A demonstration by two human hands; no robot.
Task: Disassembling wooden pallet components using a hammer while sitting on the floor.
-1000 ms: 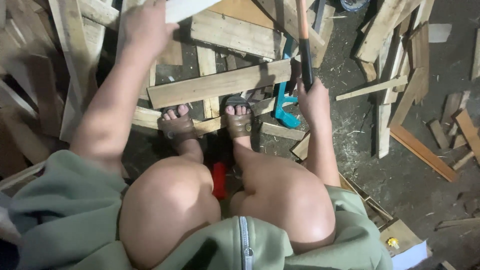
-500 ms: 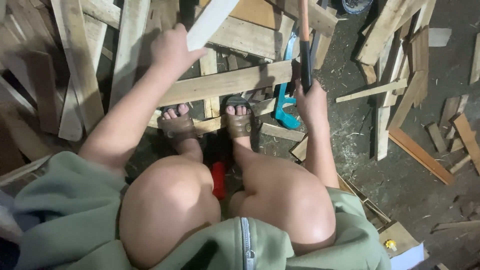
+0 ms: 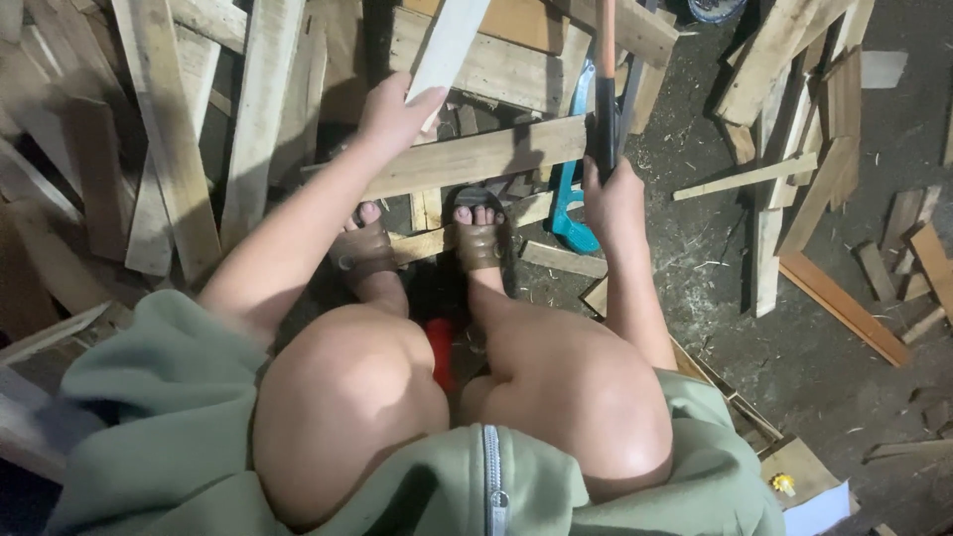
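I sit low with both knees bare and my sandalled feet on a wooden board. My left hand (image 3: 395, 111) grips the lower end of a pale thin wooden slat (image 3: 452, 40) that rises toward the top edge. My right hand (image 3: 612, 199) is closed on the black grip of a long tool handle (image 3: 605, 69) with an orange upper part, standing upright; its head is hidden behind my hand. A wide plank (image 3: 476, 157) lies crosswise in front of my feet. A blue-framed hand saw (image 3: 571, 189) rests on the ground just left of my right hand.
A heap of pallet boards (image 3: 169, 129) fills the left and top. More planks and offcuts (image 3: 804, 149) lie scattered on the dirty dark floor at the right. A red object (image 3: 440, 349) shows between my legs. A small pale sheet (image 3: 819, 511) lies at bottom right.
My left hand has drawn the pale slat down and toward me, from the pile at the top to just above the crosswise plank. My right hand stays on the tool handle.
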